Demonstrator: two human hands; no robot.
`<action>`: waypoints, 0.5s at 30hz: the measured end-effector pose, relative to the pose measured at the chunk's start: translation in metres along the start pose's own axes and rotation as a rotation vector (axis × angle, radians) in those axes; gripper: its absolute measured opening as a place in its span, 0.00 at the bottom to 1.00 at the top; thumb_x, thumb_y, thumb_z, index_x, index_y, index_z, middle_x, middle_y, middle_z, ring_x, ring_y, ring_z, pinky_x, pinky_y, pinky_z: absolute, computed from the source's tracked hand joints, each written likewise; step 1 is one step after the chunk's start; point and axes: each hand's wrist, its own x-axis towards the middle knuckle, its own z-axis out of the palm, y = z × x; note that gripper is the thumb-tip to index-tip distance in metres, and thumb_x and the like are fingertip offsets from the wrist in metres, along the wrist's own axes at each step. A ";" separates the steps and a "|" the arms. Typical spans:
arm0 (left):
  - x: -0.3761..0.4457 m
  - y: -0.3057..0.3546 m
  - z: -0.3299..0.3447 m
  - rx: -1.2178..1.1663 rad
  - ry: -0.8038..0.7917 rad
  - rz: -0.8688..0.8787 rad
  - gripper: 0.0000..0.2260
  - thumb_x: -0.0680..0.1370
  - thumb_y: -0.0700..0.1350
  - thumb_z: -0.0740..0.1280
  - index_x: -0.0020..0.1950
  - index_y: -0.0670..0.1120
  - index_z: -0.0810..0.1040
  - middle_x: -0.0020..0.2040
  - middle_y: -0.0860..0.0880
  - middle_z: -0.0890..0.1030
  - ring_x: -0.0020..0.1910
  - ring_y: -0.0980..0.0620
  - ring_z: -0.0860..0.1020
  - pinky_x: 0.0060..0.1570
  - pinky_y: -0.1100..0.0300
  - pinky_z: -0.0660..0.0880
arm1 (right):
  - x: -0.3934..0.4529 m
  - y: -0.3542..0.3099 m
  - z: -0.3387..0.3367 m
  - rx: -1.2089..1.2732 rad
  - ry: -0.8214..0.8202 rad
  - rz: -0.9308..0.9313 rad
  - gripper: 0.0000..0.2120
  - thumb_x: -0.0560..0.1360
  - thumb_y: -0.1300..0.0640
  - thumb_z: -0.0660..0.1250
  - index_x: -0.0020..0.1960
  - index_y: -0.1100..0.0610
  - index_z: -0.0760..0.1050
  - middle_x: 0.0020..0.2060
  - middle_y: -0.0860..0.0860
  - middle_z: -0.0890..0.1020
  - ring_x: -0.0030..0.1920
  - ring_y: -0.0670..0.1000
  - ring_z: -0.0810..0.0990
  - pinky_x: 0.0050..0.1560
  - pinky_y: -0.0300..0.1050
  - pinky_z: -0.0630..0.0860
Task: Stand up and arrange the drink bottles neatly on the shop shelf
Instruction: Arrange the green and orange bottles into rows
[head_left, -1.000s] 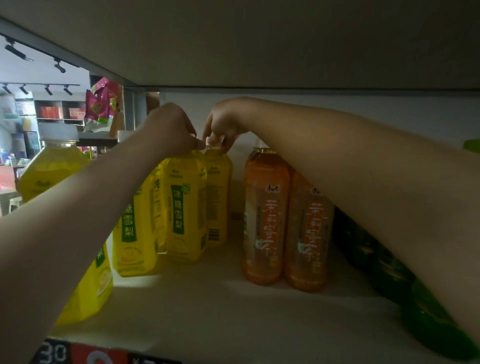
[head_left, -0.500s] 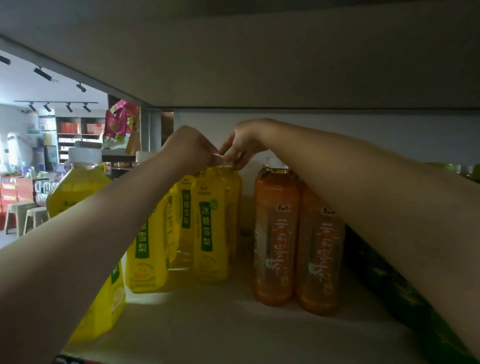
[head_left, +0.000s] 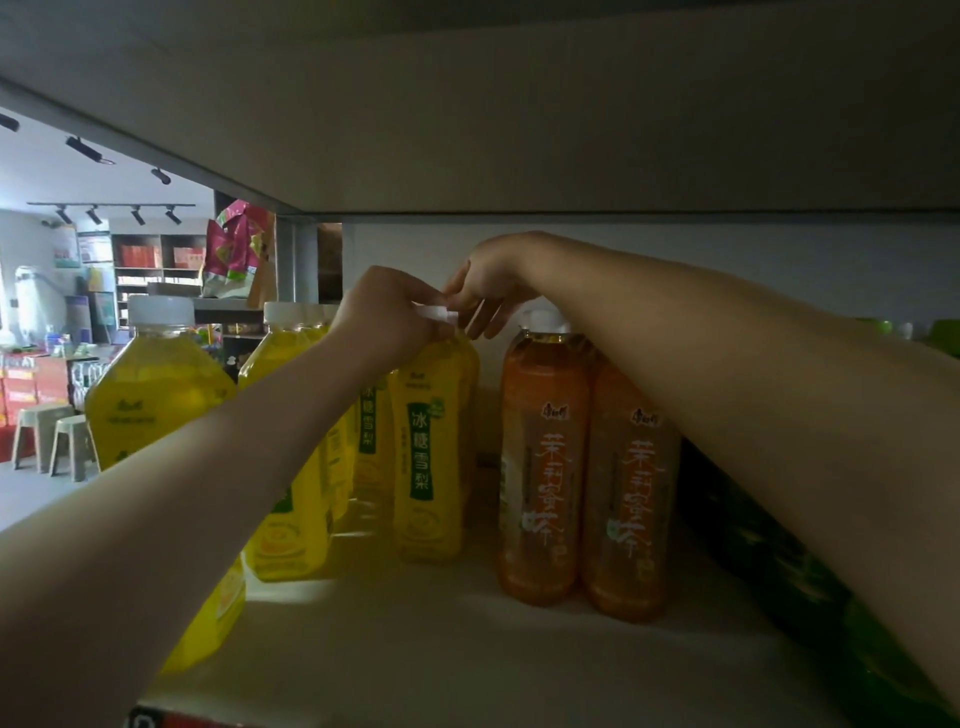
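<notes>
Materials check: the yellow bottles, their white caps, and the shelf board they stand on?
Yellow bottles: likely clear thin plastic; the drink's colour shows through, with a glossy printed label wrap. White caps: opaque moulded plastic, matte. Shelf board: smooth off-white surface, painted metal or laminate; the dim light leaves that open.

Both hands (head_left: 389, 317) (head_left: 485, 283) gripping white cap (head_left: 435, 313) of upright yellow bottle (head_left: 428, 452).

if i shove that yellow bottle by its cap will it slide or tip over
Likely to tip: the yellow bottle is tall and narrow, and the left hand grips its white cap, far above the base. It looks full, so fairly heavy. The orange bottle beside it might catch it.
</notes>
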 end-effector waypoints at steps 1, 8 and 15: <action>0.000 -0.001 -0.001 0.007 0.000 -0.001 0.12 0.71 0.43 0.72 0.55 0.45 0.81 0.53 0.46 0.81 0.45 0.51 0.78 0.44 0.58 0.75 | -0.002 0.001 0.000 -0.004 0.004 -0.003 0.17 0.79 0.60 0.59 0.68 0.58 0.68 0.59 0.59 0.77 0.54 0.56 0.79 0.50 0.47 0.77; -0.001 -0.013 -0.012 -0.017 0.014 -0.002 0.14 0.71 0.41 0.72 0.57 0.43 0.81 0.55 0.47 0.81 0.50 0.52 0.78 0.50 0.59 0.74 | -0.006 0.004 0.001 -0.041 0.010 -0.037 0.17 0.80 0.59 0.57 0.68 0.58 0.69 0.59 0.58 0.77 0.53 0.55 0.78 0.51 0.46 0.77; -0.003 -0.015 -0.010 -0.125 0.046 -0.038 0.15 0.70 0.40 0.74 0.57 0.45 0.81 0.53 0.48 0.82 0.50 0.51 0.80 0.52 0.55 0.77 | -0.007 -0.002 0.000 -0.084 0.073 -0.070 0.16 0.80 0.60 0.58 0.67 0.58 0.70 0.60 0.58 0.77 0.56 0.56 0.79 0.55 0.48 0.77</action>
